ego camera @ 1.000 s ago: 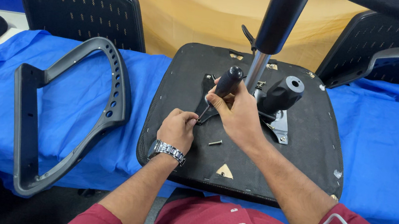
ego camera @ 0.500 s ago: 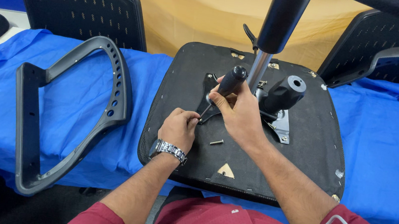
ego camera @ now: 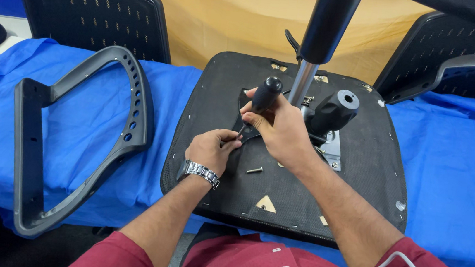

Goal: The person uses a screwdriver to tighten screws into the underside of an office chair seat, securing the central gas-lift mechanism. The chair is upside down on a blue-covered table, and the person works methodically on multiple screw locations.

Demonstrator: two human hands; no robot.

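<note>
Black-handled screwdriver (ego camera: pixel 265 95) stands tilted in the closed right hand (ego camera: pixel 278 129) over the upturned seat base (ego camera: pixel 362 182), its tip at seven o'clock of that fist, where the left hand (ego camera: pixel 210 150) pinches it, a loose screw (ego camera: pixel 254 170) lying near at four o'clock.

left hand (ego camera: pixel 210 150): fingers pinched | right hand (ego camera: pixel 276 127): fist closed, raised

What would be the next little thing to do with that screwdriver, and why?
Probably turn the screwdriver to drive the screw in. The right hand grips its black handle, tilted, with the tip down at the seat underside, and the left hand pinches right at the tip as if steadying it. A loose screw lies nearby, seemingly for later.
</note>
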